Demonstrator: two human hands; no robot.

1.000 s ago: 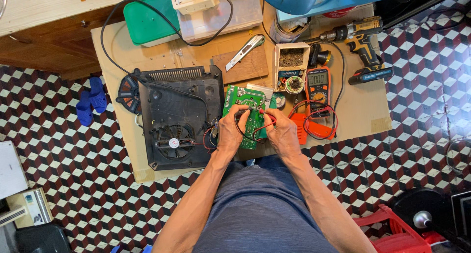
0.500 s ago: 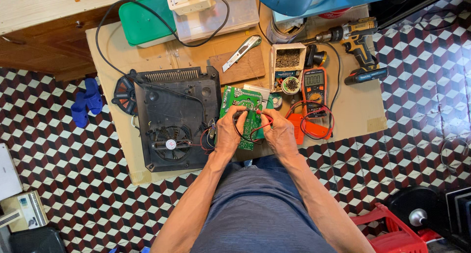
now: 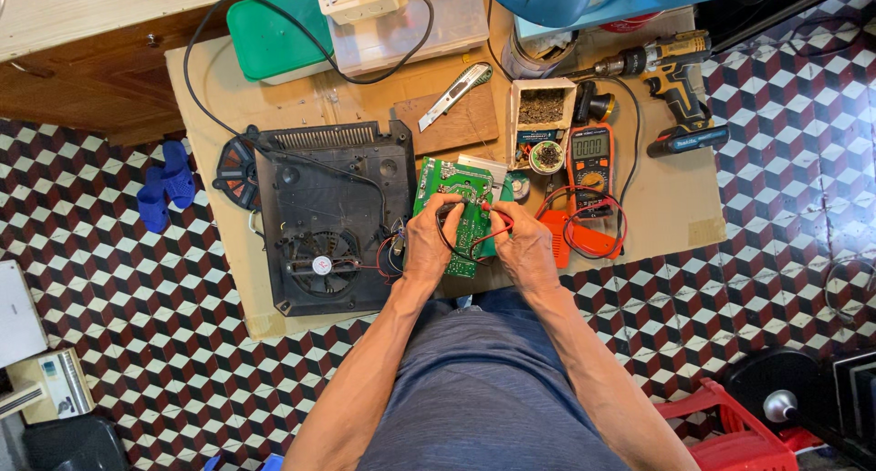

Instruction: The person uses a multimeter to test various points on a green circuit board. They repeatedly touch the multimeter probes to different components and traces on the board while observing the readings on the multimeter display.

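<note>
Item: green circuit board point(image 3: 453, 217), lying on the cardboard sheet point(image 3: 666, 211) near the middle of its front edge, just right of the opened black appliance housing point(image 3: 333, 217). Both my hands rest on it.

My left hand point(image 3: 427, 245): fingers curled down onto the board's left half, closed around what looks like a thin black probe lead; the tip itself is hidden under my fingers.

My right hand point(image 3: 525, 247): fingers bent over the board's right edge, pinching a red lead; how tightly, I cannot tell.

Red and black test leads point(image 3: 593, 238): looping from my hands toward the right, coiled just in front of the orange multimeter point(image 3: 589, 154).

Multimeter: right of the board, near the sheet's middle, face up.

Small cardboard box of dark bits point(image 3: 541, 109): just behind the multimeter's left side.

Utility knife point(image 3: 454, 83): on a brown wooden block, toward the back of the sheet.

Cordless drill point(image 3: 664, 56): back right corner, lying on its side.

Green-lidded container point(image 3: 274, 33): back left edge.

Housing: fan point(image 3: 319, 263) showing at its front left, black cable point(image 3: 219, 42) running from it toward the back.

Blue sandals point(image 3: 166, 185): on the patterned floor tiles, left of the sheet.

Red plastic stool point(image 3: 739, 430): on the floor, beside my right arm.
</note>
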